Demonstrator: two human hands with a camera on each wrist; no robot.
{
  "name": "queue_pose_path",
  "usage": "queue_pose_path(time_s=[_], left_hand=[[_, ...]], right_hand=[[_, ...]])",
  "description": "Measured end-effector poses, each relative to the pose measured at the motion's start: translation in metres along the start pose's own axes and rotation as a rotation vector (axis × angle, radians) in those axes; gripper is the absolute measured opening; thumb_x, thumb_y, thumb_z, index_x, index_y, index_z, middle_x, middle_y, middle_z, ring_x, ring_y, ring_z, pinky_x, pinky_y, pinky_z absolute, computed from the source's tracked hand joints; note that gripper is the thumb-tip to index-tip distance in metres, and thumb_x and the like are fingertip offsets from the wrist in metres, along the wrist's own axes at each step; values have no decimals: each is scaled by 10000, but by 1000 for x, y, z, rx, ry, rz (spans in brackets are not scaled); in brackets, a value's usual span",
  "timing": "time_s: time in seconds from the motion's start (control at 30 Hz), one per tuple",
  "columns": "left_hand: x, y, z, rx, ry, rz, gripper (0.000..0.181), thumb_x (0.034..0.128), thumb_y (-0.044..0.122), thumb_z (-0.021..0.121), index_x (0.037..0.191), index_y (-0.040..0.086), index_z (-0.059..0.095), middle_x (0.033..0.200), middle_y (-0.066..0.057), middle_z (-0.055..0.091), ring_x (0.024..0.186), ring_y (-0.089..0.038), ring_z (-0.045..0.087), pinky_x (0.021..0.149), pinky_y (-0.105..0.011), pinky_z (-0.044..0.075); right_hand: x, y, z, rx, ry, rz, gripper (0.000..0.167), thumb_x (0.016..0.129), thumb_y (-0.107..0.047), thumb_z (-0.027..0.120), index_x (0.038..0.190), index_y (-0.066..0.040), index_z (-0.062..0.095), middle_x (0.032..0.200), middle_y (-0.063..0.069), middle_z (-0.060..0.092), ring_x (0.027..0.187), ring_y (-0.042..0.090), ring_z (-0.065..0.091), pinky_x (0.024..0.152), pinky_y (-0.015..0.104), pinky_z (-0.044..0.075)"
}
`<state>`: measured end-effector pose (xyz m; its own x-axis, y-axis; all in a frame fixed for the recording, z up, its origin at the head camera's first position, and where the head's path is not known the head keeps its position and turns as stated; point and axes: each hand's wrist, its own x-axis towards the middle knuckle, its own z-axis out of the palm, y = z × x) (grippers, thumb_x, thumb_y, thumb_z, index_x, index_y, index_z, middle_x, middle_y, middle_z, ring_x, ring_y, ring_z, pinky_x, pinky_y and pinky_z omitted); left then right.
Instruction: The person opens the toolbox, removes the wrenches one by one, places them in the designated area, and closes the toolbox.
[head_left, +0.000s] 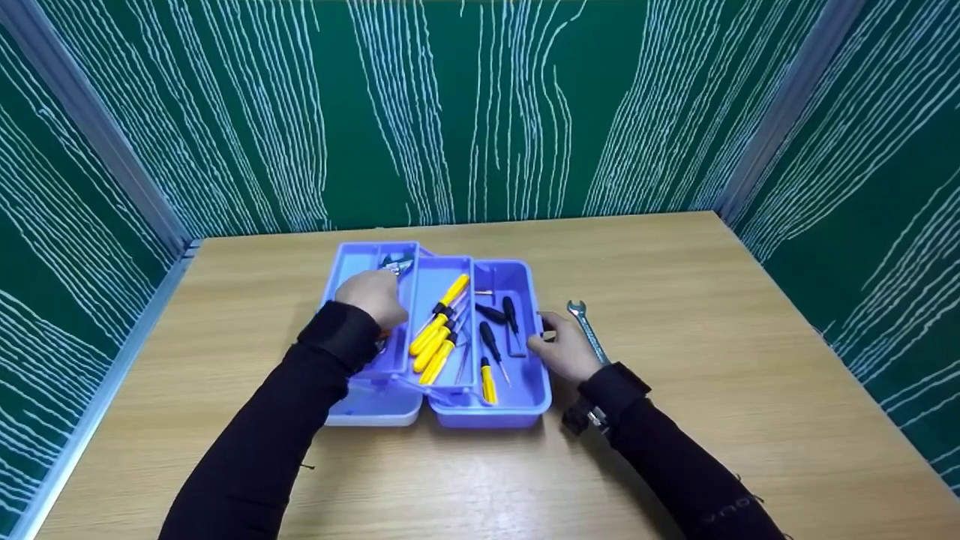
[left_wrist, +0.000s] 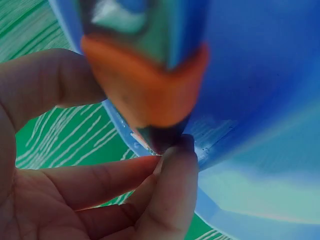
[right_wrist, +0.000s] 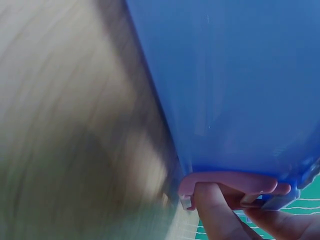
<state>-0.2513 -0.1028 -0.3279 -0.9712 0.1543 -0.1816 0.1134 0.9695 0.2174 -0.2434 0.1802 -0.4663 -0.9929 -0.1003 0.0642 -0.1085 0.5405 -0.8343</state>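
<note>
A purple toolbox (head_left: 480,420) stands with its lid folded left and its tiered trays spread out. My left hand (head_left: 373,296) reaches into the left tray (head_left: 352,259). In the left wrist view its fingers pinch the end of an orange-and-black tool (left_wrist: 150,95), too close and blurred to name its kind. My right hand (head_left: 570,349) holds the toolbox's right side, fingers at a pinkish latch (right_wrist: 225,181) in the right wrist view. Yellow-handled screwdrivers (head_left: 435,341) lie in the middle tray; black-handled screwdrivers (head_left: 490,341) lie in the deep compartment.
A wrench (head_left: 589,330) lies on the wooden table (head_left: 675,450), beside my right hand. Another metal tool (head_left: 396,264) sits at the back of the left tray. Green walls (head_left: 480,112) with white streaks enclose the table.
</note>
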Motion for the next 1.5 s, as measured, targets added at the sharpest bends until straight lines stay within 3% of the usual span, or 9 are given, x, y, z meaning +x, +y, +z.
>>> queue_pose_path(time_s=[0.13, 0.33, 0.53, 0.67, 1.0, 1.1, 1.23, 1.37, 1.5], left_hand=[[1, -6, -1, -96, 37, 0, 296, 812, 130, 621, 626, 143, 391, 620, 17, 346, 557, -169, 427, 499, -253, 309], [0, -9, -5, -175, 58, -39, 256, 902, 180, 573, 681, 110, 465, 705, -29, 423, 593, -168, 435, 514, -241, 321], [-4, -8, -6, -205, 38, -59, 213, 958, 166, 489, 937, -8, 611, 822, -75, 489, 692, -200, 481, 578, -257, 361], [-4, -8, -5, -256, 13, -72, 279, 978, 145, 450, 1102, -53, 603, 840, -79, 487, 694, -193, 485, 582, -253, 370], [-9, -13, -7, -323, 60, -13, 195, 966, 100, 416, 853, 12, 548, 744, -48, 443, 618, -171, 443, 543, -245, 356], [-12, -12, -10, -356, 91, -12, 222, 976, 105, 403, 949, -28, 578, 759, -50, 458, 601, -157, 443, 530, -235, 363], [-17, -9, -10, -392, 162, 8, 335, 987, 103, 395, 1213, -92, 548, 817, -86, 491, 609, -167, 466, 537, -242, 385], [-23, -2, 1, -423, 279, 50, 426, 987, 91, 422, 1357, -116, 462, 1051, -248, 583, 833, -301, 592, 736, -386, 513], [-30, 7, 18, -502, 366, 91, 505, 986, 85, 455, 1441, -116, 367, 1242, -338, 516, 966, -372, 582, 849, -484, 508]], right_hand=[[0, -1, 0, 9, -2, 17, 512, 862, -76, 568, 1347, 80, 512, 1213, 252, 630, 942, 298, 684, 784, 361, 594], [0, -1, 1, 14, 1, 20, 506, 859, -72, 566, 1338, 83, 517, 1203, 253, 632, 919, 273, 681, 780, 349, 590], [1, -1, 1, 27, -2, 27, 493, 859, -77, 557, 1326, 82, 528, 1186, 243, 632, 869, 227, 676, 746, 317, 582], [1, -2, 1, 31, -3, 24, 496, 864, -73, 559, 1332, 85, 520, 1200, 250, 626, 880, 245, 681, 758, 331, 586], [0, -2, -2, 46, -24, 14, 488, 898, -82, 569, 1347, 97, 502, 1225, 271, 610, 946, 295, 683, 798, 356, 591], [0, -3, -4, 54, -37, 9, 479, 921, -111, 589, 1344, 99, 505, 1235, 275, 610, 976, 293, 674, 818, 346, 585], [1, -6, -9, 86, -43, 42, 497, 948, -184, 609, 1358, 76, 503, 1273, 268, 600, 1038, 299, 652, 847, 333, 564], [2, -13, -16, 138, 3, 87, 548, 960, -234, 603, 1404, 54, 460, 1361, 277, 536, 1201, 373, 578, 996, 407, 506], [0, -27, -22, 209, 54, 59, 524, 982, -235, 577, 1409, 45, 461, 1403, 265, 511, 1290, 382, 515, 1087, 464, 431]])
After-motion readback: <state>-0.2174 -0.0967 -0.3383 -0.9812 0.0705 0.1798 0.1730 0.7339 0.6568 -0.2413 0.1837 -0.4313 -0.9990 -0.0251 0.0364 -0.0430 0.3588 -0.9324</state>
